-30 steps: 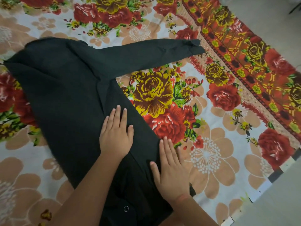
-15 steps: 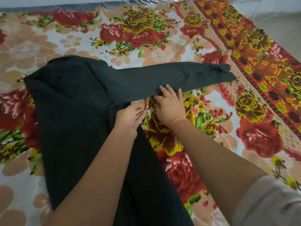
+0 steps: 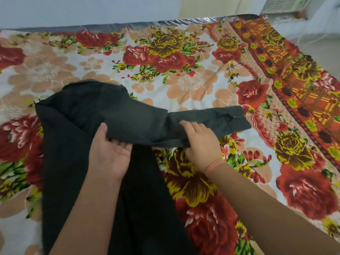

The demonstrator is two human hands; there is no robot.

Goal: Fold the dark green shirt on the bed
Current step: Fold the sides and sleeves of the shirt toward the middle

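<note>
The dark green shirt (image 3: 77, 144) is spread flat on the bed (image 3: 184, 83), its body laid over the bed's left half and running down to the near edge of the view. One long sleeve (image 3: 211, 118) is stretched from the shoulder across the bed's middle, with the cuff ended just short of the bed's orange patterned border (image 3: 301, 100). The cloth is seen as dark, matt and soft, with a slight sag along the sleeve where it is raised.

The sleeve fold is judged to be the step in hand, with the body not yet folded. The left hand (image 3: 108, 155) is turned palm up at the sleeve's root, the thumb laid over the cloth and the fingers tucked beneath it. The right hand (image 3: 200, 142) is closed on the sleeve's near edge about halfway along, fingers on top. A thin orange band (image 3: 215, 165) is worn at that wrist.

Next, the sleeve would probably need to be swung across onto the body and laid flat, with the crease kept straight at the shoulder.
</note>
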